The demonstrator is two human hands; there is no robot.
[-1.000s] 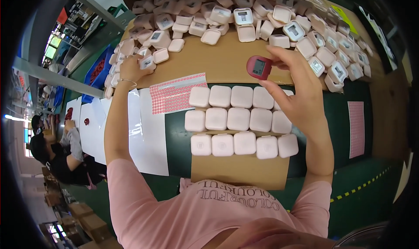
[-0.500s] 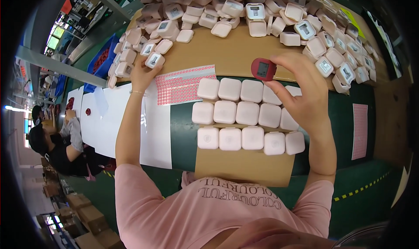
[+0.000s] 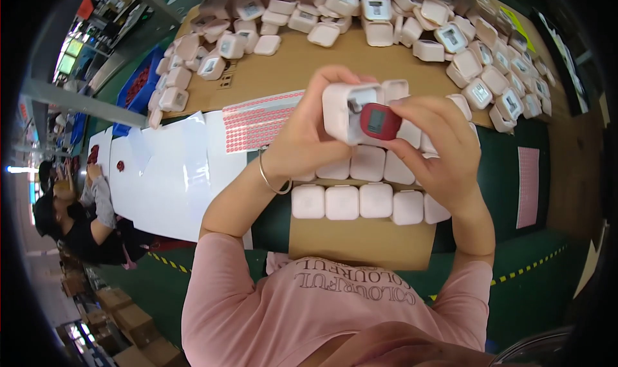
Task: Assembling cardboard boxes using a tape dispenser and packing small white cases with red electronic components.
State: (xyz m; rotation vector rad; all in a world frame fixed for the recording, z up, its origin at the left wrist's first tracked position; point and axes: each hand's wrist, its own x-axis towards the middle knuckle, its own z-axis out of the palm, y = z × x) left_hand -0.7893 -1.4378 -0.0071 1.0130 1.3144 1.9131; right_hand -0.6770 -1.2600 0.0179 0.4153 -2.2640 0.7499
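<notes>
My left hand [image 3: 302,132] grips a pale pink square box [image 3: 336,115] with its lid swung up and its white inside showing. Between the thumb and fingers of my right hand [image 3: 444,151] is a small dark red device [image 3: 381,122] with a grey screen. The device sits at the mouth of the box, overlapping its right side; whether the two touch I cannot tell. Below both hands, closed pink boxes [image 3: 342,203] stand in rows on the table, partly hidden by my hands.
Many open pink boxes [image 3: 450,37] are heaped along the far side on cardboard [image 3: 283,64]. A sheet of small red round stickers [image 3: 261,119] lies left of the rows, beside white sheets [image 3: 167,174]. A blue bin [image 3: 138,90] holds red pieces. At far left sits another person [image 3: 84,219].
My left hand has come from the far-left heap to the middle, bringing an open pink box. My right hand has shifted slightly left and nearer, bringing the red device to that box.
</notes>
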